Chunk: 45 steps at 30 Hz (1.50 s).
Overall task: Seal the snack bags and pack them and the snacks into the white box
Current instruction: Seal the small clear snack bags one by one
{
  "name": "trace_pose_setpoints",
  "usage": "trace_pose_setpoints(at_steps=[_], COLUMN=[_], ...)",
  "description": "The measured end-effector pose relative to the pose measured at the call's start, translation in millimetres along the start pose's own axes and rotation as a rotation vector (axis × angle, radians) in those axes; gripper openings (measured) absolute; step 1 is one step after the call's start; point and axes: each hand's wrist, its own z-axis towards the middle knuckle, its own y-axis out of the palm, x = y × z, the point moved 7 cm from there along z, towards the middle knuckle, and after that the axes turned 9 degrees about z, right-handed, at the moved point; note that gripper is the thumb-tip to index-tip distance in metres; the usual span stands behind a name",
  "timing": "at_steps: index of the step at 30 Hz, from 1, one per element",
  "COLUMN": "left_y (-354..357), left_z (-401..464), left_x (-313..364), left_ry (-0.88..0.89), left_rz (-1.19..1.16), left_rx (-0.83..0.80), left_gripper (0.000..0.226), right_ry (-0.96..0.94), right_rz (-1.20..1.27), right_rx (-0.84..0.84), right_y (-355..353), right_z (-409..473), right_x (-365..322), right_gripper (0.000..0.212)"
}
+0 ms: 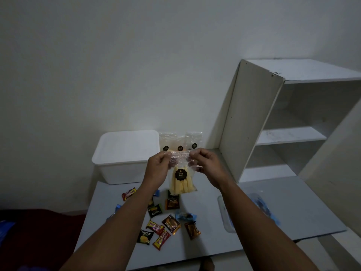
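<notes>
Wall (136, 65): plain white, unlit in the upper part, dim light overall. Counter (283, 208): flat grey top, set against the wall. Shelf unit (252, 122): white, open-fronted, tilted, standing at the counter's right end. Dark red fabric (39, 231): low at left, beside the counter.

You are in a plain room of a home, not a shop or lab. A bare white wall (136, 65) fills twelve o'clock. At two o'clock an open white shelf unit (293, 122) stands on the grey table (293, 208), and at eight o'clock lies dark red fabric (39, 231), maybe bedding.
</notes>
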Motion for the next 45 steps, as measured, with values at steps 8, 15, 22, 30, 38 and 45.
trace_pose_setpoints(at_steps=[8,15,22,30,38,45], left_y=[-1,7,10,12,7,5], left_z=[-5,-5,-7,-8,-2,-4], left_x=[2,5,6,8,6,5], left_ry=[0.031,0.026,0.048,0.036,0.070,0.051], left_rz=[0.041,0.053,0.087,0.044,0.086,0.042], left_rx=[-0.005,-0.069,-0.095,-0.127,-0.100,-0.110], left_gripper=[0.024,0.022,0.020,0.019,0.030,0.021], right_ry=[-0.028,-0.060,-0.066,-0.109,-0.082,-0.071], right_rz=[-0.006,-0.088,-0.096,-0.096,-0.073,-0.080], right_rx=[0.033,0.019,0.014,-0.026,-0.025,-0.082], right_y=[-5,3,2,7,14,21], right_z=[3,4,6,7,5,6], right_x=[2,5,4,3,2,2], right_gripper=[0.015,0.018,0.014,0.017,0.010,0.010])
